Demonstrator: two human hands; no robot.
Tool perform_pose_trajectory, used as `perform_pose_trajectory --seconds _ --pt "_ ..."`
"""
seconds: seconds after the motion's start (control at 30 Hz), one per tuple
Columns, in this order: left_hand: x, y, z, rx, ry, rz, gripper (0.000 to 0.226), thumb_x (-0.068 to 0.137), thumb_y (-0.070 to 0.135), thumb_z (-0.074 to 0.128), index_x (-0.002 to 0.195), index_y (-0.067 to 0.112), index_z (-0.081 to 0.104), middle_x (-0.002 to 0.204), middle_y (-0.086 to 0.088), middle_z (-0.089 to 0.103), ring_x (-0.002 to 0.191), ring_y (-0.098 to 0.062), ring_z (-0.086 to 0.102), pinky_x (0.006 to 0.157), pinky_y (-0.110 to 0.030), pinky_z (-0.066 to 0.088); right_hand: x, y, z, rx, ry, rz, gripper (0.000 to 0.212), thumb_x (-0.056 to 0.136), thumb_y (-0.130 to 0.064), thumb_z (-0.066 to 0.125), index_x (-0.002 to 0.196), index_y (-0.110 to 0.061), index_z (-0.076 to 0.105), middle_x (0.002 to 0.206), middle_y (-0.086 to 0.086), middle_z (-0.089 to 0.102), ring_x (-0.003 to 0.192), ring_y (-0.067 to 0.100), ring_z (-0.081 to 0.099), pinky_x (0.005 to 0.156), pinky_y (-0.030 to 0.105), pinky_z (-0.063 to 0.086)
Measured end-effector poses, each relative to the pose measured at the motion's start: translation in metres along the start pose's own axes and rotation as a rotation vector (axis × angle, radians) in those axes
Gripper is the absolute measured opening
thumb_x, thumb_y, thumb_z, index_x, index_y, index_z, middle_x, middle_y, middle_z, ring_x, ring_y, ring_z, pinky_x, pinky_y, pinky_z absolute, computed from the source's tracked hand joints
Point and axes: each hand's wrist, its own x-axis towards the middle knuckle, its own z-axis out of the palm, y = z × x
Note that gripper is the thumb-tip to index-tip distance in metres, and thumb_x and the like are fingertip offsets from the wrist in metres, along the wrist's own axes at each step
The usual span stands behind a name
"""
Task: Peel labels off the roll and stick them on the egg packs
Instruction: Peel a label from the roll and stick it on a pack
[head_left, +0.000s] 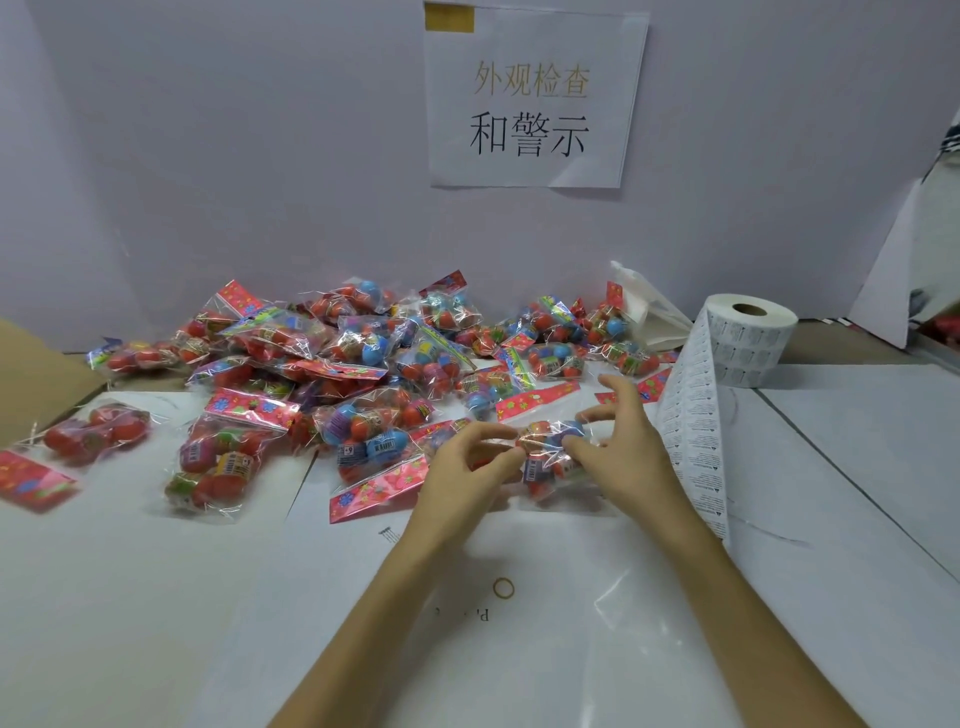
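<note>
White worktop (130, 597) heaped with packs at twelve o'clock, and both hands, left hand (460, 470) and right hand (621, 449), pinch one light, crinkly, slippery egg pack (550, 457) by its film, label roll (748, 343) at two o'clock.

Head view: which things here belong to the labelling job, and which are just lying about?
Job:
- label roll with its strip
- egg pack between both hands: left, right
- pile of packs

Lying about:
- rubber band
- wall sign
- cardboard
</note>
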Motion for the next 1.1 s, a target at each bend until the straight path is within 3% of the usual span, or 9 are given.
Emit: perform_pose_trajectory --seconds 0.13,0.3,0.47,0.57,0.63,0.73,0.87,1.1 --pt "-0.002 0.003 0.001 -0.063 0.056 -0.003 0.026 0.092 0.031 0.074 0.116 0.027 0.063 0.107 0.000 0.073 0.092 -0.016 0.075 0.078 -0.035 0.063 -0.001 -0.005 -0.003 0.182 0.097 -0.057 0.073 0.087 -0.012 0.079 0.143 -0.030 0.037 0.107 -0.013 0.062 0.083 0.008 0.066 0.067 0.021 0.053" --pt "-0.005 0.012 0.001 -0.283 -0.020 -0.122 0.078 0.072 0.046 0.080 0.138 0.016 0.051 0.129 -0.013 0.065 0.096 -0.026 0.076 0.091 -0.044 0.060 -0.004 -0.013 -0.008 0.528 0.001 -0.079 0.065 0.086 -0.001 0.076 0.135 -0.031 0.045 0.111 0.000 0.071 0.082 0.015 0.074 0.069 0.024 0.058" --pt "-0.008 0.018 -0.002 -0.393 -0.230 -0.128 0.058 0.085 0.035 0.074 0.137 0.013 0.059 0.124 -0.014 0.072 0.109 -0.035 0.072 0.095 -0.040 0.058 -0.006 -0.017 -0.005 0.574 -0.167 -0.093 0.062 0.088 -0.008 0.076 0.140 -0.028 0.048 0.121 0.005 0.069 0.103 0.021 0.073 0.088 0.035 0.060" --pt "-0.007 0.018 -0.003 -0.434 -0.175 -0.104 0.056 0.082 0.029 0.074 0.133 0.009 0.061 0.118 -0.014 0.074 0.106 -0.034 0.073 0.086 -0.034 0.060 -0.008 -0.020 -0.004 0.603 -0.148 -0.103 0.054 0.088 -0.019 0.076 0.137 -0.025 0.053 0.121 0.002 0.069 0.111 0.012 0.068 0.092 0.032 0.058" --pt "-0.005 0.017 -0.004 -0.484 -0.106 -0.102 0.054 0.084 0.025 0.074 0.133 0.007 0.060 0.118 -0.014 0.074 0.105 -0.034 0.073 0.087 -0.036 0.061 -0.007 -0.021 -0.006 0.615 -0.094 -0.106 0.036 0.096 -0.017 0.066 0.130 -0.026 0.060 0.121 0.001 0.069 0.111 0.010 0.066 0.090 0.033 0.055" --pt "-0.003 0.018 -0.007 -0.537 -0.026 -0.093 0.045 0.091 0.020 0.070 0.133 0.009 0.060 0.118 -0.012 0.075 0.106 -0.031 0.073 0.087 -0.036 0.062 -0.005 -0.022 -0.012 0.706 -0.125 -0.070 0.023 0.101 -0.018 0.055 0.119 -0.024 0.069 0.109 0.003 0.073 0.094 0.014 0.067 0.078 0.031 0.050" --pt "-0.004 0.024 -0.007 -0.629 0.062 -0.127 0.034 0.100 0.022 0.060 0.132 0.010 0.062 0.115 -0.010 0.076 0.101 -0.030 0.075 0.075 -0.031 0.063 -0.007 -0.024 -0.012 0.864 -0.318 -0.016 0.027 0.091 -0.034 0.059 0.102 -0.019 0.079 0.082 0.008 0.067 0.067 0.017 0.057 0.063 0.029 0.043" --pt "-0.004 0.026 -0.009 -0.654 0.112 -0.130 0.035 0.101 0.022 0.058 0.133 0.008 0.062 0.117 -0.013 0.075 0.102 -0.031 0.075 0.084 -0.034 0.062 -0.011 -0.025 -0.002 0.765 -0.465 0.009 0.040 0.089 -0.040 0.051 0.107 -0.018 0.080 0.076 0.007 0.063 0.062 0.017 0.050 0.061 0.026 0.044"
